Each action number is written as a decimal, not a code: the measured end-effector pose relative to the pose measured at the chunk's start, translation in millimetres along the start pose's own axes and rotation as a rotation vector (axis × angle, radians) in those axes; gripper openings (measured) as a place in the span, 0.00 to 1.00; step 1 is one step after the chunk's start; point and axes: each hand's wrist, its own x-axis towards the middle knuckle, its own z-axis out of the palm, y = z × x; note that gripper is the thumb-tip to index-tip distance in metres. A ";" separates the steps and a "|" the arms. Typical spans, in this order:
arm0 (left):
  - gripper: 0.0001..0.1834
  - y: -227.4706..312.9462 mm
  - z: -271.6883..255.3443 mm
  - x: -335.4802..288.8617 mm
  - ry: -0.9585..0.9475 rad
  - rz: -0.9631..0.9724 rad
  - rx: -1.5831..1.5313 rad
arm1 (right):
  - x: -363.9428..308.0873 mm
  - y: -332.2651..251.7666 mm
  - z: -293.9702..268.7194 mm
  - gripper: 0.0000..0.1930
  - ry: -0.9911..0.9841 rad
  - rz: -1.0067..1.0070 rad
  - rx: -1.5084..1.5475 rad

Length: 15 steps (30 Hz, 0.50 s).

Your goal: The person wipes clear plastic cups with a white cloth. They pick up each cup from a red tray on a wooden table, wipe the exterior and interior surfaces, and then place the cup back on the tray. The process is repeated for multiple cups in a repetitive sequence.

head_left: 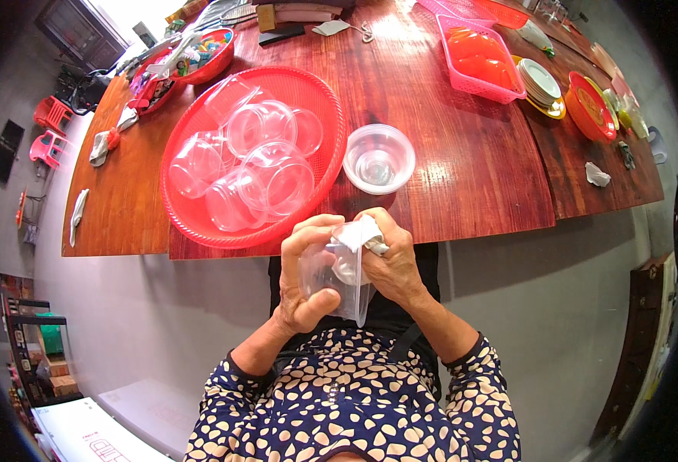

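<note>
A clear plastic bowl [317,271], tilted on its side, is gripped by my left hand [305,286] in front of the table edge. My right hand [395,260] holds a crumpled white cloth [358,234] pressed over the bowl's rim and into its inside. Just beyond my hands, a stack of clear plastic bowls [379,159] stands upright on the table. To the left, a round red plastic basket [329,100] holds several clear bowls [279,179] lying at different angles.
The brown wooden table [470,162] stretches ahead. Red bowls of small items [208,61] stand far left. At right are a pink basket [483,58], white plates [540,82], an orange basin [589,108] and a crumpled tissue [597,175]. Red stools [50,115] stand on the floor at left.
</note>
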 end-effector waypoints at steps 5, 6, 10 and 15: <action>0.53 12.1 -2.5 9.9 -0.041 -0.256 -0.356 | 13.9 -1.8 -19.3 0.19 0.022 -0.426 -0.317; 0.54 16.7 -6.2 12.8 -0.045 -0.386 -0.527 | 19.5 -7.1 -23.2 0.20 0.008 -0.552 -0.392; 0.44 19.0 -21.2 12.5 -0.118 -0.753 -0.594 | 35.4 -36.5 -18.1 0.18 -0.062 -0.917 -0.678; 0.37 11.5 -13.5 13.8 0.014 -0.585 -0.650 | 46.4 -35.0 -11.3 0.20 -0.016 -0.755 -0.570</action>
